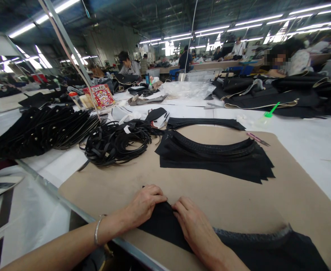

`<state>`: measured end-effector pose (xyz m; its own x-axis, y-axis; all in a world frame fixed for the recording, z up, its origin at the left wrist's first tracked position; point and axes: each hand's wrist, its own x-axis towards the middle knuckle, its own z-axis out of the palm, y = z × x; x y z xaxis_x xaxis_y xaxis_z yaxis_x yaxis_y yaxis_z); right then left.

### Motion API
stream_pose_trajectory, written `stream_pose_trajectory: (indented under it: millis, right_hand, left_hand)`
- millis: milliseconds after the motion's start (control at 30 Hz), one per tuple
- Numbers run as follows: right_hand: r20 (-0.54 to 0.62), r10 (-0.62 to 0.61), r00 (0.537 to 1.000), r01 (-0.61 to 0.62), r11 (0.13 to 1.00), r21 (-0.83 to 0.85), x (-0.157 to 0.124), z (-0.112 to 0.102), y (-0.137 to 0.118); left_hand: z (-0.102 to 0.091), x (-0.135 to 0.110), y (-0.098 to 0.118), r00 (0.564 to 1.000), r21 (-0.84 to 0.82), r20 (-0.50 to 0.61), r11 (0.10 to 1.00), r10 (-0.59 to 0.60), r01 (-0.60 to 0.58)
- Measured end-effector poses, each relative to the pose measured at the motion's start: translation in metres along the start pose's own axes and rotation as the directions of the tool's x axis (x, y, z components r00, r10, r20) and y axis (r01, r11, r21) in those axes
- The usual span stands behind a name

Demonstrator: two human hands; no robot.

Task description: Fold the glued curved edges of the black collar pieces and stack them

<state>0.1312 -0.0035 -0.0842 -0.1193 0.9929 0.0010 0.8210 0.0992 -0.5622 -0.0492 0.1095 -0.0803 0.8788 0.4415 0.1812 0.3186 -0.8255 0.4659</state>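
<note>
i'm on the head view, and it's a big workshop: strip lights [255,27] glowing overhead, people in the background, and below me a white worktop [309,150] carrying a tan mat [210,188]. here's the action, down at the near edge of the worktop: a black fabric panel [165,223] lies on the mat, running from under my hands off towards the near right, a greyish curved strip along its upper edge. my left hand [147,205] has its fingers bent and closed on that upper edge; my right hand [195,226] is just beside it, fingers curled, gripping the same edge. over towards the mat's far edge, a stack of black panels [216,160], with pink-handled snips [258,139] near its right end. at the mat's far left corner, a tangle of black straps [116,145]! left of that, a long row of black pieces [41,130]. and past the mat's far right corner, a green-handled tool [272,110].
</note>
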Motion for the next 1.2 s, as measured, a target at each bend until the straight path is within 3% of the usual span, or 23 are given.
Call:
stream_pose_trajectory:
  millis: [100, 233, 433, 1200]
  right_hand:
    - [0.009, 0.018, 1.000, -0.019, 0.999, 0.038, 0.000, -0.003, 0.000]
    - [0.017, 0.066, 0.998, -0.068, 0.990, 0.120, 0.001, -0.009, -0.002]
    - [0.011, 0.075, 0.997, -0.076, 0.988, 0.133, 0.001, -0.010, -0.004]
    - [-0.015, 0.047, 0.999, -0.045, 0.995, 0.088, 0.001, -0.008, -0.003]
  left_hand:
    - [-0.004, 0.000, 0.003, 1.000, -0.019, 0.015, 1.000, -0.016, 0.016]
    - [-0.009, 0.003, 0.013, 0.993, -0.057, 0.015, 0.991, -0.121, 0.122]
    - [-0.003, 0.011, 0.028, 0.980, 0.097, -0.037, 0.975, -0.198, 0.200]
    - [0.000, 0.007, 0.025, 0.997, 0.188, 0.022, 0.979, -0.080, 0.074]
